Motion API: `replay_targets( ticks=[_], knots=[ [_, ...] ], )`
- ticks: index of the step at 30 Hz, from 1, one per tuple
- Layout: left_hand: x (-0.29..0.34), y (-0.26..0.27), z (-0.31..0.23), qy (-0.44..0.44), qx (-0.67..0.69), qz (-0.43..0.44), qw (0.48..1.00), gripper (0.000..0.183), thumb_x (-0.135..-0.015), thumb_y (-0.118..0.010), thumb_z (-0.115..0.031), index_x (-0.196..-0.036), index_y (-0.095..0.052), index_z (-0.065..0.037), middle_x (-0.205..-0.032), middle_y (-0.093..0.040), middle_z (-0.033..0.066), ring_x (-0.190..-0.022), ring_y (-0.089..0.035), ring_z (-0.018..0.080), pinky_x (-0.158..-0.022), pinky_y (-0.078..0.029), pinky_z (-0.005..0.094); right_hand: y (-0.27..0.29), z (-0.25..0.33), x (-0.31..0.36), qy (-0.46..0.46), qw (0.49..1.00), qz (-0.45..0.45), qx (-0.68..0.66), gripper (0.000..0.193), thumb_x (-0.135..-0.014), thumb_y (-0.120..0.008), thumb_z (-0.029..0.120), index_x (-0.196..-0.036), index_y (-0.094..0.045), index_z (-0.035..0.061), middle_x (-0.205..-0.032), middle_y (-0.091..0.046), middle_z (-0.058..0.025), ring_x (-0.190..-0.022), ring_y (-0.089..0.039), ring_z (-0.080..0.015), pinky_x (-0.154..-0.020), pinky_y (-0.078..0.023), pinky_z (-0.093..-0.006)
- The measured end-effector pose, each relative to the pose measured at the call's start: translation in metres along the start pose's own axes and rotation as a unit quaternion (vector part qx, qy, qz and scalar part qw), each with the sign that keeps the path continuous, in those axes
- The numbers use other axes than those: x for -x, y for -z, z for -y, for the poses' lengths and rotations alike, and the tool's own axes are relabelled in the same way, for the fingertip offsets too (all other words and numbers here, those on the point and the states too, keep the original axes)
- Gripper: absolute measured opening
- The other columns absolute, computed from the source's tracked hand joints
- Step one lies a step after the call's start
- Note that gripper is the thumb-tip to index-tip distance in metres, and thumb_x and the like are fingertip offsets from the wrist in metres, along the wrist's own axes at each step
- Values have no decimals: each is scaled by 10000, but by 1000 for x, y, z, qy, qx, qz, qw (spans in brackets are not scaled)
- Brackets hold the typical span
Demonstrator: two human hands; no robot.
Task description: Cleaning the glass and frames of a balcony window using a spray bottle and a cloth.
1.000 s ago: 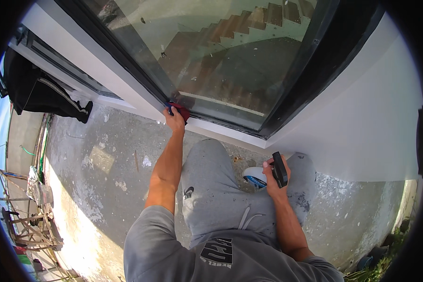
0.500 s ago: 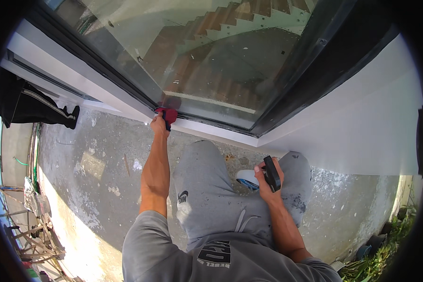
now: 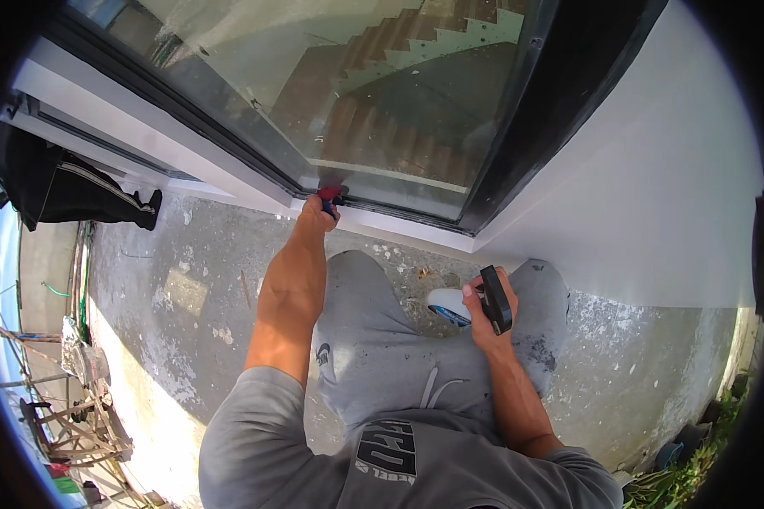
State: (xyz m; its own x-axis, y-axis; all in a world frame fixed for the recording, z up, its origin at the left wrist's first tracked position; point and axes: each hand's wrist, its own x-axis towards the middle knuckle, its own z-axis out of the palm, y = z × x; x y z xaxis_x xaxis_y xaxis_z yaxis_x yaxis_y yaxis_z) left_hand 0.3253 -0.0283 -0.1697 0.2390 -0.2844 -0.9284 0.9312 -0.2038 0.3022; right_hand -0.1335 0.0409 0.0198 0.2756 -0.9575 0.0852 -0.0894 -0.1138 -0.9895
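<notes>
My left hand (image 3: pixel 317 210) is stretched forward to the bottom left corner of a glass pane (image 3: pixel 382 127). Its fingers are closed on a crumpled red and dark blue cloth (image 3: pixel 329 197), which touches the lower black frame (image 3: pixel 382 209). Over my right thigh, my right hand (image 3: pixel 481 316) is wrapped round a spray bottle. The bottle's black head (image 3: pixel 497 299) faces up, and part of its white body with blue markings (image 3: pixel 450 307) shows beside my fingers. My right fingertips are partly hidden behind the black head.
A white wall (image 3: pixel 637 187) runs along the right. Black trousers and a dark shoe of another person (image 3: pixel 102 187) show at the far left. The concrete floor (image 3: pixel 204 280) is paint-spotted. Wooden poles (image 3: pixel 76 424) lie at the lower left, plants (image 3: pixel 696 467) at the lower right.
The view has shifted a little. My left hand and the cloth have slid slightly right along the lower frame, and less of the cloth shows. My right hand keeps the bottle in about the same place.
</notes>
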Motion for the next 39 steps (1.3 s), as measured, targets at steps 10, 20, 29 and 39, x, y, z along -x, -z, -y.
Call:
replay_targets(
  ticks=[10, 20, 29, 39],
  knots=[
    [11, -61, 176, -150, -39, 25, 988, 178, -940, -610, -262, -969, -657, -93, -823, -634, 50, -638, -594, 173, -542, -481, 372, 12, 6, 5, 15, 998, -13, -52, 180, -897, -743, 128, -907, -613, 4, -875, -558, -69, -811, -589, -182, -755, -486, -312],
    [61, -99, 252, -11, -123, 211, 970, 170, -1001, -528, -324, -929, -586, -181, -696, -540, 0, -512, -471, 153, -431, -323, 313, 15, -1, 5, 70, 996, -46, -32, 185, -916, -731, 127, -956, -602, 1, -863, -569, -67, -784, -603, -165, -692, -499, -294],
    [257, -126, 204, -139, -119, 365, 913, 240, -1028, -466, -281, -911, -567, -97, -700, -547, 22, -488, -453, 119, -423, -334, 292, 20, 3, 10, 40, 993, -68, -87, 184, -930, -722, 131, -960, -596, 1, -863, -570, -58, -737, -603, -152, -659, -510, -281],
    [496, -186, 106, -808, 6, 340, 481, 222, -982, -709, -195, -932, -685, 20, -845, -696, 4, -713, -597, 57, -657, -473, 208, 18, 7, 7, 49, 995, -60, -59, 162, -917, -726, 122, -927, -609, 11, -868, -573, -54, -810, -593, -158, -732, -502, -297]
  ],
)
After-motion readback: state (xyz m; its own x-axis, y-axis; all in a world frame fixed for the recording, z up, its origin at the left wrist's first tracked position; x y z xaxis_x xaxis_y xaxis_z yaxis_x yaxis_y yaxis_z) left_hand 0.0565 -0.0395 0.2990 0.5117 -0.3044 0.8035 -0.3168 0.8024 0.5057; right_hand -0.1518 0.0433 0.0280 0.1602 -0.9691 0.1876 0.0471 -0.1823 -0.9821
